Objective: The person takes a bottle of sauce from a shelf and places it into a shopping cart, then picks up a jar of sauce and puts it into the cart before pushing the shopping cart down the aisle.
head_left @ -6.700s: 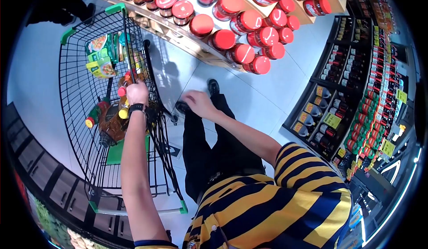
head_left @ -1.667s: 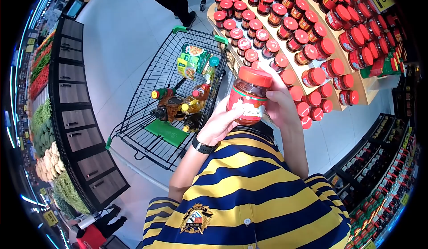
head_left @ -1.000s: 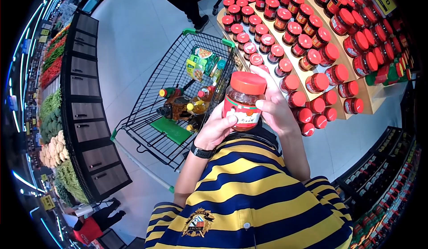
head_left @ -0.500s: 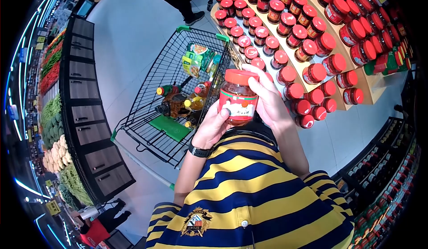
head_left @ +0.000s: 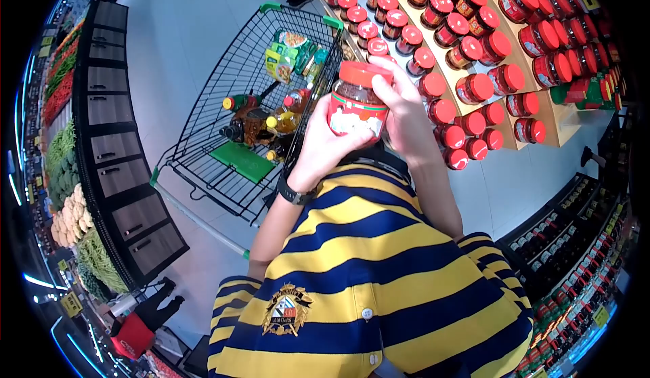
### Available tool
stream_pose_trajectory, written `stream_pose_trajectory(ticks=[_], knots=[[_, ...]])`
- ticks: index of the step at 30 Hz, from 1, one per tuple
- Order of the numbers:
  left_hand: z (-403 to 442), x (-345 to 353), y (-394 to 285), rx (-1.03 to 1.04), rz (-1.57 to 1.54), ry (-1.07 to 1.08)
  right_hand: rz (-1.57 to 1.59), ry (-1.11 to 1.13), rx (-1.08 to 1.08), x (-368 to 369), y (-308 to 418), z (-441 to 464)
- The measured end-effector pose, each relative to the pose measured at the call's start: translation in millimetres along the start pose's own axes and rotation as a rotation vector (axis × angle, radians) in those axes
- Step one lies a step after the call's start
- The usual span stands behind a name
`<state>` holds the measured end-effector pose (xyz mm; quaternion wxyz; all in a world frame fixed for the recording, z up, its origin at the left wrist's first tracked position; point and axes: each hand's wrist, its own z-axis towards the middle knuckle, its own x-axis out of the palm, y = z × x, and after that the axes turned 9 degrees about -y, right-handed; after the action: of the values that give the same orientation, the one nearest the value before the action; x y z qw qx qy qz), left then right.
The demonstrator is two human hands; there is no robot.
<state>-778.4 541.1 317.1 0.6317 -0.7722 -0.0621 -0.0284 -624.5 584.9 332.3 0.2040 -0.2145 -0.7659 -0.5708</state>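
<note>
Red-lidded, see-through round jar (head_left: 349,95): and what a looker, dark reddish-brown inside, red label flashing a white patch beneath a green stripe!
Left hand (head_left: 328,137): wrapped round the lower part, thumb across the label.
Right hand (head_left: 406,110): grasping the other side, thumb by the lid.
Position: held up between the black wire shopping cart (head_left: 333,22) and the shelved red-lidded jars (head_left: 474,88).

The left hand (head_left: 330,139) hides part of the jar (head_left: 357,99), whose label (head_left: 352,118) is too blurred to read.
</note>
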Motion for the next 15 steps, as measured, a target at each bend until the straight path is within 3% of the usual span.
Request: stream_pose_trajectory(ticks=[3,8,11,15], knots=[[6,-12,1,-0.157,-0.291,0.17,-0.07,0.106,-0.038,-6,-5,7],[5,-22,16,-0.36,-0.684,0.451,0.14,0.416,0.017,-19,-18,17],[10,-24,16,-0.382,-0.673,0.519,0.095,0.441,-0.015,-22,-19,24],[11,-25,14,-0.409,-0.615,0.485,0.014,0.303,-0.078,-21,-19,17]])
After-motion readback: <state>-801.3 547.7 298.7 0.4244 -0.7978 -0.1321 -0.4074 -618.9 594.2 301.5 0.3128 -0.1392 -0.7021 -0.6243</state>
